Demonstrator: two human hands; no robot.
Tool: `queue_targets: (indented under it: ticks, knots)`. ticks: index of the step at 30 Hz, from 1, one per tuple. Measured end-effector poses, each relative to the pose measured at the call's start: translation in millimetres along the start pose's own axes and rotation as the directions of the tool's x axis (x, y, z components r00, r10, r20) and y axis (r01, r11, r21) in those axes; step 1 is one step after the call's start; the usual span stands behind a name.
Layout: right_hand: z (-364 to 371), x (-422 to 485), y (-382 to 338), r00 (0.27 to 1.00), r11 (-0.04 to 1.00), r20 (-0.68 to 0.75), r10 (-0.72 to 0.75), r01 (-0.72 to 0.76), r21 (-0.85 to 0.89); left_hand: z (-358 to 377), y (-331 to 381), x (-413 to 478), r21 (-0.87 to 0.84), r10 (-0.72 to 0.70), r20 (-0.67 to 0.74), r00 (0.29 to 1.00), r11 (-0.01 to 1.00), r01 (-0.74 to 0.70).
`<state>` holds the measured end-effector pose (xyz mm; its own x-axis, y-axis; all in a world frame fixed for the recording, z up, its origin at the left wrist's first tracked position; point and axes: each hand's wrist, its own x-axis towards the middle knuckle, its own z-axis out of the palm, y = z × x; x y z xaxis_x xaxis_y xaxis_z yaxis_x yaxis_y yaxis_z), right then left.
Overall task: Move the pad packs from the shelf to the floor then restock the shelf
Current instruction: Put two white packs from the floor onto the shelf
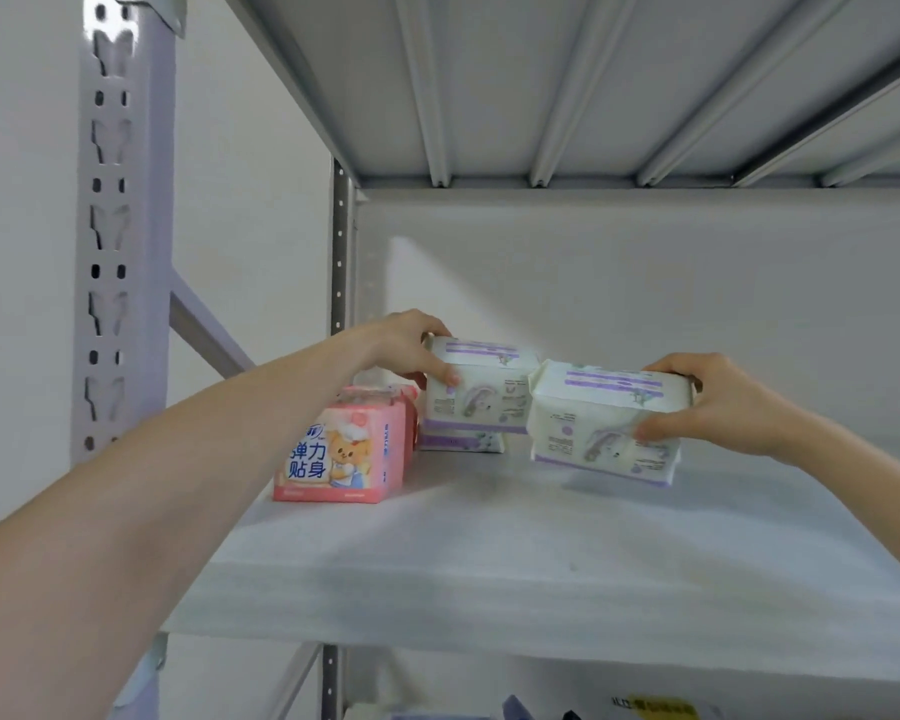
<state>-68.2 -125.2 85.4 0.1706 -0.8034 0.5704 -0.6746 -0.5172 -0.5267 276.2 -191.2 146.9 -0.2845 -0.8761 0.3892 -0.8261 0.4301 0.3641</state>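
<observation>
Left hand (pixel 404 343) gripping a white-purple pad pack (pixel 476 389) atop another, right hand (pixel 718 402) gripping second pack (pixel 601 423) beside it, pink pack (pixel 341 459) below left hand.

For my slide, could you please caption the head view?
Left hand grips one white pack, right hand another, at the shelf.

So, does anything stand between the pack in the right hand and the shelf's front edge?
Nothing visible. The white-and-purple pad pack in the right hand has bare shelf board in front; the pink packs sit off to its left.
</observation>
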Motion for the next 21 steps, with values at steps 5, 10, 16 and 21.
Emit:
queue_targets:
  ticks: [5, 10, 16, 21]
  knots:
    - [11.5, 31.0, 5.3, 0.997, 0.999, 0.082, -0.008, 0.011, -0.037, 12.8, -20.0, 32.2, 0.004, -0.06, 0.075, 0.995, 0.998, 0.06]
    - [21.9, 50.8, 11.9, 0.981, 1.0, 0.19, 0.025, -0.023, -0.012, 25.4, -31.6, 52.9, 0.14, -0.081, 0.132, 0.988, 0.988, 0.063]
    - [31.8, 63.8, 25.8, 0.955, 0.995, 0.285, 0.078, -0.091, 0.032, 36.0, -38.9, 62.5, 0.265, -0.091, 0.19, 0.978, 0.963, 0.038]
    - [35.1, 65.4, 32.0, 0.938, 0.987, 0.331, 0.104, -0.137, 0.08, 34.1, -41.8, 61.2, 0.364, -0.169, 0.241, 0.956, 0.929, 0.072]
